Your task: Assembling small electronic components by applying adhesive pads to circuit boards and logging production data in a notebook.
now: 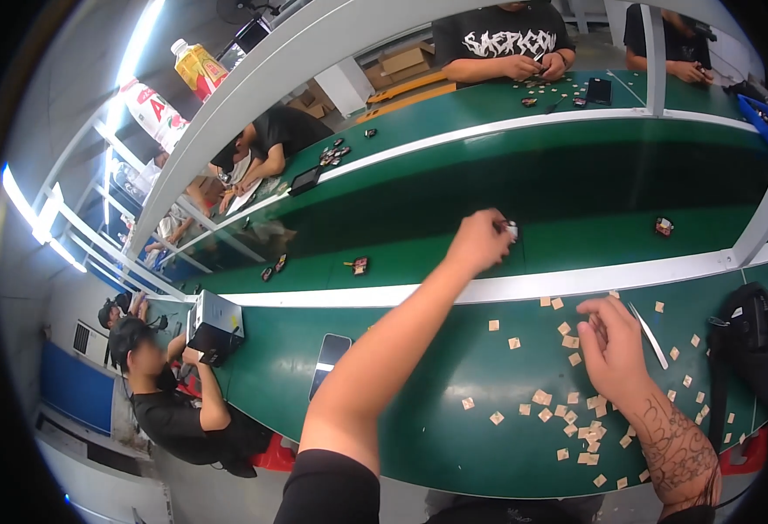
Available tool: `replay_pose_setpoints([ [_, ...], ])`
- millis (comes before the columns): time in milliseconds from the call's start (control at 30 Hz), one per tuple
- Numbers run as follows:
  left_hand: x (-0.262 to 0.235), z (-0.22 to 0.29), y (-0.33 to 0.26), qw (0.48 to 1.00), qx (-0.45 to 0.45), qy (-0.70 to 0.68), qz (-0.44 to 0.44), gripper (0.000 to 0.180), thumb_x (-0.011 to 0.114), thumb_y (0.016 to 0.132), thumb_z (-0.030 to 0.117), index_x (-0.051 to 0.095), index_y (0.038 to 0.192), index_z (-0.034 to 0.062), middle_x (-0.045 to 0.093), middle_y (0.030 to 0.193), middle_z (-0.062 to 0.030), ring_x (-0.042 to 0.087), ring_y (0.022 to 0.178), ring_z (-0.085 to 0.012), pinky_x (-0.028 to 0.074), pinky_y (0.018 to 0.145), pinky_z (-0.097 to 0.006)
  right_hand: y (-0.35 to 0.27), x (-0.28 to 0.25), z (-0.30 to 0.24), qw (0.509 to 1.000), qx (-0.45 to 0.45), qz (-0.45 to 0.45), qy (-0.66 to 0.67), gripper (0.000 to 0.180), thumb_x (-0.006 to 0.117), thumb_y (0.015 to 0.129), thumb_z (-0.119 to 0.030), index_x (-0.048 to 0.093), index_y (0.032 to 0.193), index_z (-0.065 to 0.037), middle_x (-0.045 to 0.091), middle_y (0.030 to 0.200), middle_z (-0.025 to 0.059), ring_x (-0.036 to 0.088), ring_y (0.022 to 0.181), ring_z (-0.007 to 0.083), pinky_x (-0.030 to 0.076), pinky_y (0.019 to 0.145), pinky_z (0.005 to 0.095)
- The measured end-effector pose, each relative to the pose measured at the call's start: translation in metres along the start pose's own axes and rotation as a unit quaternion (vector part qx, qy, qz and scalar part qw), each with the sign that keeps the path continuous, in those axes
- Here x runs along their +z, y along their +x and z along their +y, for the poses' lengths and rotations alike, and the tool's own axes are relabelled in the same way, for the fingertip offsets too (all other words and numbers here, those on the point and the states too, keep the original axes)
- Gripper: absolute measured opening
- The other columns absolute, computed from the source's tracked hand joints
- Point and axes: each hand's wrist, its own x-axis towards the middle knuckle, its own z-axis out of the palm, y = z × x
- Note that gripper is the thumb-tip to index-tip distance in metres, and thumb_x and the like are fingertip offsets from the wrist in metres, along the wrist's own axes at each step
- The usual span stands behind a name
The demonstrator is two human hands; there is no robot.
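Observation:
My left hand reaches out over the dark green conveyor belt, beyond the white rail. Its fingers are closed on a small dark and white part; the kind of part is too small to tell. Above the near green table, my right hand has its fingers loosely bent and apart from the thumb, with nothing visible in it. White tweezers lie just right of that hand. Many small beige square pieces are scattered around and below it, some of them overlapping.
A white rail separates table and belt. Small dark parts sit along the belt. A phone lies left, a black bag right. A person works at the left; others sit across the belt.

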Motion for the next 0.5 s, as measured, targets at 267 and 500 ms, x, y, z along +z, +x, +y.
replay_pose_setpoints([
  [267, -0.073, 0.010, -0.036, 0.968, -0.076, 0.228, -0.073, 0.059, 0.086, 0.087, 0.020, 0.061, 0.138, 0.0032, 0.075, 0.113, -0.0200, 0.073, 0.111, -0.0406, 0.058, 0.099, -0.051, 0.005, 0.004, 0.015, 0.995, -0.092, 0.007, -0.037, 0.011, 0.061, 0.103, 0.003, 0.069, 0.111, 0.001, 0.061, 0.094, 0.0121, 0.063, 0.074, 0.0255, 0.051, 0.067, 0.0369],
  [500, -0.114, -0.013, -0.167, 0.952, 0.004, 0.248, -0.182, 0.071, 0.090, 0.079, 0.009, 0.060, 0.143, 0.0118, 0.061, 0.126, -0.0128, 0.062, 0.125, -0.0324, 0.053, 0.105, -0.041, 0.003, 0.009, 0.007, 0.998, -0.058, -0.017, -0.022, 0.014, 0.061, 0.104, 0.001, 0.071, 0.114, -0.001, 0.060, 0.098, 0.0116, 0.065, 0.079, 0.0268, 0.053, 0.071, 0.0375],
])
